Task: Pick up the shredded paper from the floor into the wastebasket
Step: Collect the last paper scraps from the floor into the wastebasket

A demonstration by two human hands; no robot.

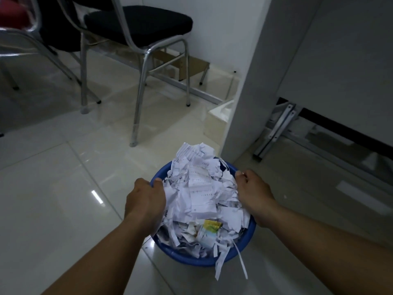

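**Paper** (202, 188). In basket (187, 261), heaped well above rim. White torn sheets mixed with narrow strips. Yellow scrap (210, 225) lodged in near side of heap. Several strips (219, 268) draped over near rim, hanging outside wall; whether touching floor, cannot tell.

**Basket.** Blue, round, upright. On floor (53, 188) as far as visible, between both forearms, near foot of white partition (244, 92).

**Left grip** (144, 201). Grasping left rim, fingers curled over outer edge, thumb inside against paper.

**Right grip** (255, 192). Grasping right rim, fingertips curled at edge, touching heap.

**Floor.** Glossy pale tile. No loose paper seen in view. Pale speck right of right grip, too small to identify. Areas under forearms and behind camera hidden.

**Surroundings.** Chair (138, 24) with black seat and metal legs, beyond basket, well apart.

**Progress (judged).** Gathering apparently complete or nearly so, with all visible paper in or on basket.

**Outstanding (judged).**
- Tucking overhanging strips back inside.
- Pressing heap down, being loose and overfull.
- Checking unseen floor.

Two-sided hold on rim suggestive of lifting or shifting basket rather than further picking.

**Risk (judged).** Top sheets and hanging strips likely to slide off on any tilt or jolt.
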